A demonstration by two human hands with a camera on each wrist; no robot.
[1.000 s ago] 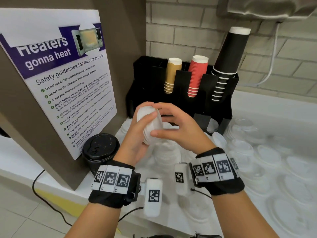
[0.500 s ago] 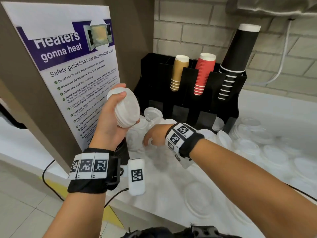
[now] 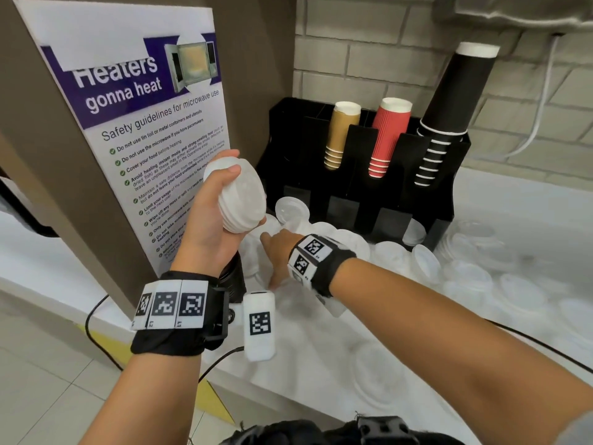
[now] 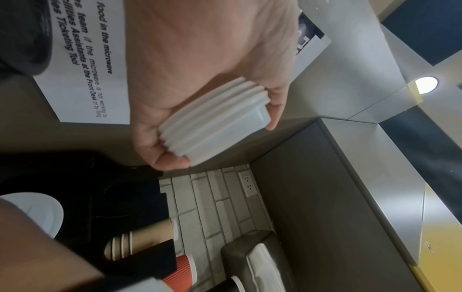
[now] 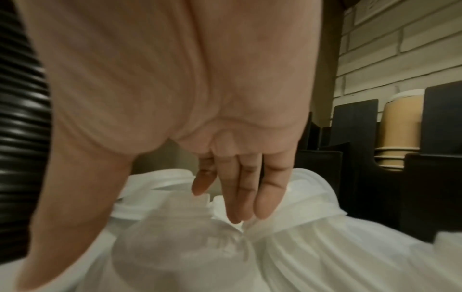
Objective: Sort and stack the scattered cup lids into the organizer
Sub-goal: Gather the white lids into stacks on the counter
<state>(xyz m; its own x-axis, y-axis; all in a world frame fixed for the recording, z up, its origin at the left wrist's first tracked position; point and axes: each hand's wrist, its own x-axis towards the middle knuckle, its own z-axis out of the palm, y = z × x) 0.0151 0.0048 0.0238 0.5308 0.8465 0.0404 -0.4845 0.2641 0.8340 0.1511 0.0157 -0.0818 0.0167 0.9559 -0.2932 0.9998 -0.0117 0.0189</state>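
- The right hand (image 5: 175, 89) fills the upper frame, its fingers (image 5: 246, 189) straight and pointing down.
- Fingertips reach a heap of white cup lids (image 5: 287, 247), blurred below.
- At left, a black ribbed stack (image 5: 20, 118).
- At right, tan paper cups (image 5: 400, 128) sit in a black organizer (image 5: 355, 126) before a brick wall (image 5: 400, 49).

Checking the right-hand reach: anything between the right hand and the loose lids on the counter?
Nothing visible. The right hand reaches down with straight fingers just over the loose lids piled before the organizer; whether it touches them, I cannot tell. The left hand holds its lid stack above, off to the side.
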